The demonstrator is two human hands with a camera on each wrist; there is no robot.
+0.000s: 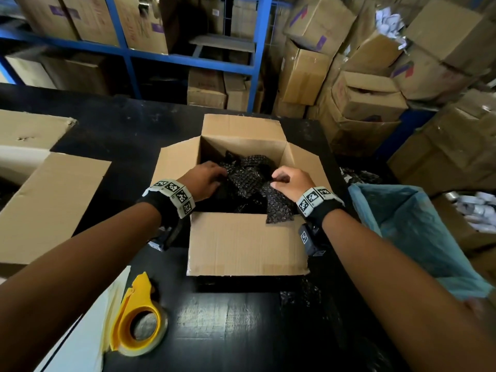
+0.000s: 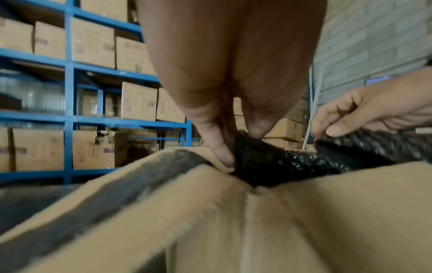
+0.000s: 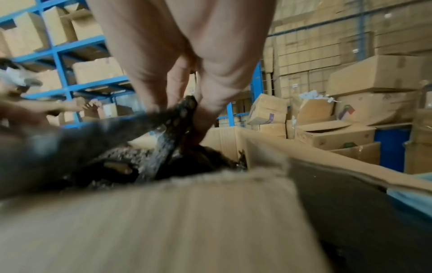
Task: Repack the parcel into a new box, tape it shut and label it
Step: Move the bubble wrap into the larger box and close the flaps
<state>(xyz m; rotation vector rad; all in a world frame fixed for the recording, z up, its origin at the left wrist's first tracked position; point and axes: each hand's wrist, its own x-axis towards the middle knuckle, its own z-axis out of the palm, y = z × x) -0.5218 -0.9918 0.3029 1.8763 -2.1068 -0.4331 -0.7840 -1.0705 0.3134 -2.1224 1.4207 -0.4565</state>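
Both hands gripping the wrap in the box

The left hand (image 1: 205, 178) and right hand (image 1: 291, 181) each pinch the black bubble wrap (image 1: 248, 181), stretched left-to-right between them inside the open box (image 1: 247, 242); one corner overhangs the near wall, nearer the right hand.

Black wristbands (image 1: 171, 202) with square-code tags

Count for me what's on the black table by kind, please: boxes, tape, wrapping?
Open cardboard box: 1
Flattened cardboard pieces at the left: 2
Yellow tape dispenser: 1
Black bubble wrap in the box, pinched by left hand and right hand: 1
Total: 5
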